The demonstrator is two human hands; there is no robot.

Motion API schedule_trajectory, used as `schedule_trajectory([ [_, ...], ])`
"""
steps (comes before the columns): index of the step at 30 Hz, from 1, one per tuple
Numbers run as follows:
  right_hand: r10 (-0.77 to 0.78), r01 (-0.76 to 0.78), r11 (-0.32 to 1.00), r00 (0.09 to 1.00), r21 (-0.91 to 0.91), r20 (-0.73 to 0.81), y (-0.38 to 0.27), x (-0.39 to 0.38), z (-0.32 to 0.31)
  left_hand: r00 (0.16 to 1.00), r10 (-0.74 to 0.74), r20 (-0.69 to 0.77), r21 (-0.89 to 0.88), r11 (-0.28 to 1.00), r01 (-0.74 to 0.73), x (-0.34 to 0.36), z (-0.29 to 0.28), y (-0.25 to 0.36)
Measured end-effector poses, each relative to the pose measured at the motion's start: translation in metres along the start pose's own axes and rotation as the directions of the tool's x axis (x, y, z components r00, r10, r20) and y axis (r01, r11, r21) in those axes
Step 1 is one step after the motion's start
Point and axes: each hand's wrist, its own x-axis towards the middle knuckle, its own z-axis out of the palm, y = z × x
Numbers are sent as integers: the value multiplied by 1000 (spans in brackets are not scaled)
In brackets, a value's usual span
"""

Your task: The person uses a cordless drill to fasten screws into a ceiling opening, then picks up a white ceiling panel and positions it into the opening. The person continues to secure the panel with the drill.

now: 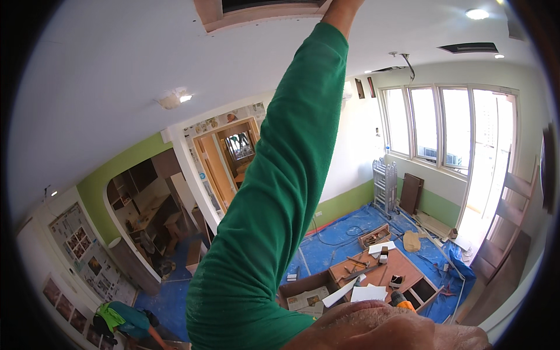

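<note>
My left arm, in a green sleeve, rises across the middle of the view toward the ceiling. Only the wrist and base of my left hand (345,14) show at the top edge; the fingers are cut off, so what they hold is hidden. Beside it is a wood-framed ceiling opening (256,22) with a dark inside; whether the hand touches the frame cannot be seen. My right hand is out of view. Down below, an orange and black tool (401,300), perhaps a power drill, is partly covered at the lower edge.
Blue sheeting (344,224) covers the floor. Below lie a brown wooden panel (373,269) with tools and white pieces, and a wooden tray (375,235). A folded metal ladder (385,181) stands by the windows. Another person (125,321) bends over at lower left.
</note>
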Motion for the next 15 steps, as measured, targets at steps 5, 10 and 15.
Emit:
schedule_trajectory([
  [5, 0, 0, 1000, 999, 6, 36, -7, 5, 11, 994, 108, -16, -16, 994, -109, 3, -4, -4],
  [10, -15, 15, 1000, 1000, 23, 15, -3, 18, 15, 984, 50, -169, 9, 999, -49, -70, -20, 16],
  [15, -69, 62, 988, 997, 145, 41, 19, 16, 8, 713, 543, -443, 389, 833, -393, -207, -111, 128],
])
